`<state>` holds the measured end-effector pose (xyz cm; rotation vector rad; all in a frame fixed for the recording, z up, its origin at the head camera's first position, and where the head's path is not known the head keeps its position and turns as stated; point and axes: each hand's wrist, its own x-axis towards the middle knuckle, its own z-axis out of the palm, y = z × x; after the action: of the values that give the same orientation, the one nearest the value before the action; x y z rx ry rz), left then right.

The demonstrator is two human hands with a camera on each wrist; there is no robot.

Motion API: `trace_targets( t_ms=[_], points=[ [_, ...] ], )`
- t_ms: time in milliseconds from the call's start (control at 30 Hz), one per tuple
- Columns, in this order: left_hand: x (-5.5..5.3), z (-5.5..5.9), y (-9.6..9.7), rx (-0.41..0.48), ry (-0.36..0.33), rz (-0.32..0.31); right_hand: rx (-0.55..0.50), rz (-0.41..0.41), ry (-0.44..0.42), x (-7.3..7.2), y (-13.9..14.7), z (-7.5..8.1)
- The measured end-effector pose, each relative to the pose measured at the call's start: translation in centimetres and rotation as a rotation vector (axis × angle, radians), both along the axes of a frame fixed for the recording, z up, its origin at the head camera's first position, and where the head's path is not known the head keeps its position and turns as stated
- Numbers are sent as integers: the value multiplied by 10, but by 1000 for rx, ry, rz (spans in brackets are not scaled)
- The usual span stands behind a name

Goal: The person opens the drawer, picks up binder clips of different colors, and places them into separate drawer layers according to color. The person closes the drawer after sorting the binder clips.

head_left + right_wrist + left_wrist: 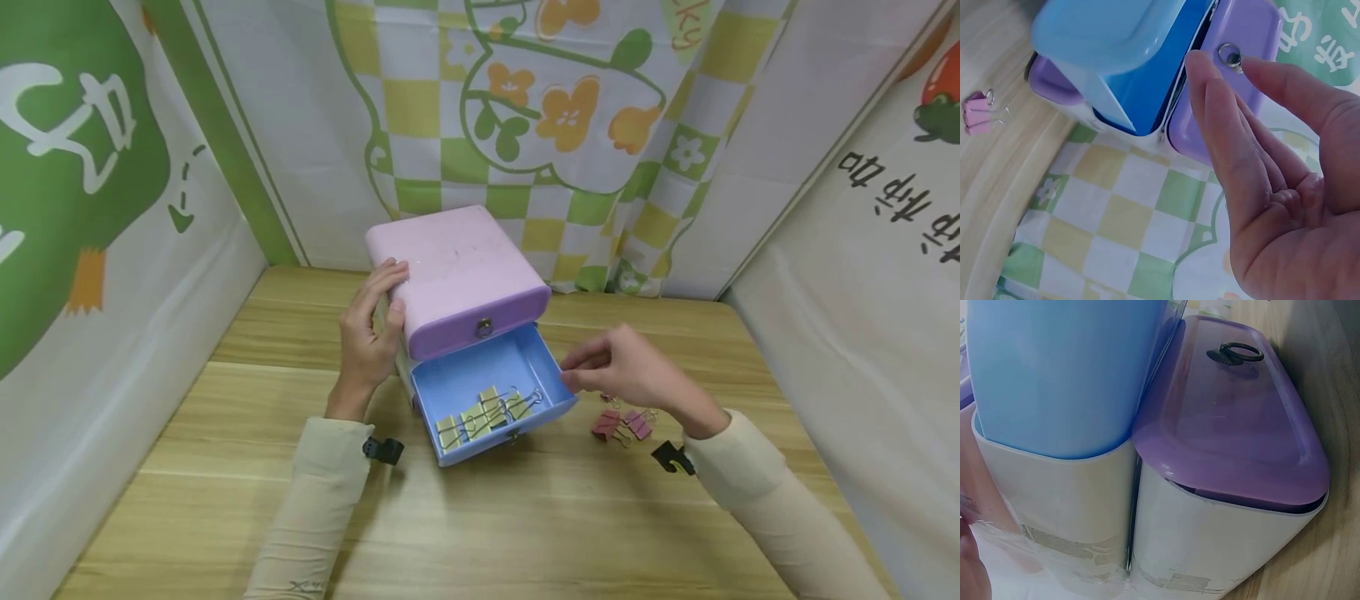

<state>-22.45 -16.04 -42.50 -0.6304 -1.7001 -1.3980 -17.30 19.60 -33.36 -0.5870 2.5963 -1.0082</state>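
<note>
A small chest of stacked drawers stands on the table, its top unit (457, 267) pink with a purple front. Below it a blue drawer (465, 375) is pulled out, holding several yellow binder clips (487, 412). My left hand (367, 333) rests on the left side of the pink unit, fingertips on its top edge. At the drawer's right side is my right hand (626, 371), thumb and fingers apart in the right wrist view with nothing between them. Whether it touches the drawer I cannot tell. A lower purple drawer (1241, 419) with a ring pull is closed.
Pink and red binder clips (637, 423) lie on the wooden table (570, 525) right of the drawer, close to my right wrist. A checked curtain (480, 108) hangs behind the chest. Printed cloth walls stand at left and right.
</note>
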Motion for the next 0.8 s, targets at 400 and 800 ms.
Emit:
trace_targets(
  t_ms=[400, 800],
  points=[
    [-1, 0, 0, 0, 4, 2, -144, 56, -157, 36, 5, -36],
    [-1, 0, 1, 7, 1, 3, -381, 0, -408, 51, -14, -119]
  ],
)
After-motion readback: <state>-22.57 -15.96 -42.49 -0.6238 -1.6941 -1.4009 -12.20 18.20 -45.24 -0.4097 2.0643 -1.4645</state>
